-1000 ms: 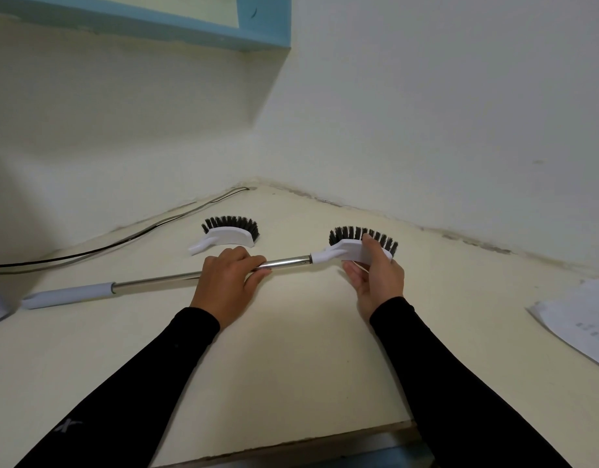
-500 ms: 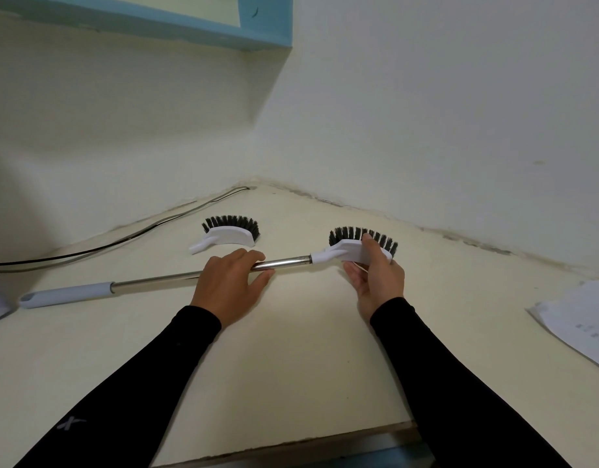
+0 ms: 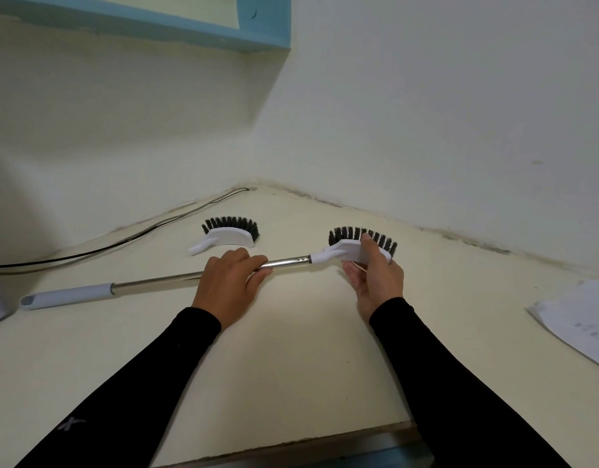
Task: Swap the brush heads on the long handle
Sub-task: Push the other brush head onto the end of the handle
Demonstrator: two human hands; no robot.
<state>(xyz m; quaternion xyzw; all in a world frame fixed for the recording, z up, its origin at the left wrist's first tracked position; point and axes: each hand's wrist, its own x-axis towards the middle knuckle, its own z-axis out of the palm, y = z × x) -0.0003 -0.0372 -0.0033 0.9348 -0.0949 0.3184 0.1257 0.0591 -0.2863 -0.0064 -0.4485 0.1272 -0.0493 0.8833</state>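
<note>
Gripping the long handle [image 3: 176, 279], the left hand [image 3: 228, 285] steadies it; the right hand [image 3: 376, 275] clasps the fitted brush head [image 3: 345, 250], apparently for detachment. Next: pull apart, then fit the spare head [image 3: 229, 235].

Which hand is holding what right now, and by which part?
Left hand grips the long handle on its metal shaft. Right hand grips the attached brush head by its white body.

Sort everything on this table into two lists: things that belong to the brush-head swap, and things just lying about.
Part of the job:
long handle, under the left hand
fitted brush head, held by the right hand
spare brush head, lying apart

Lying about:
black cable
printed paper
</note>
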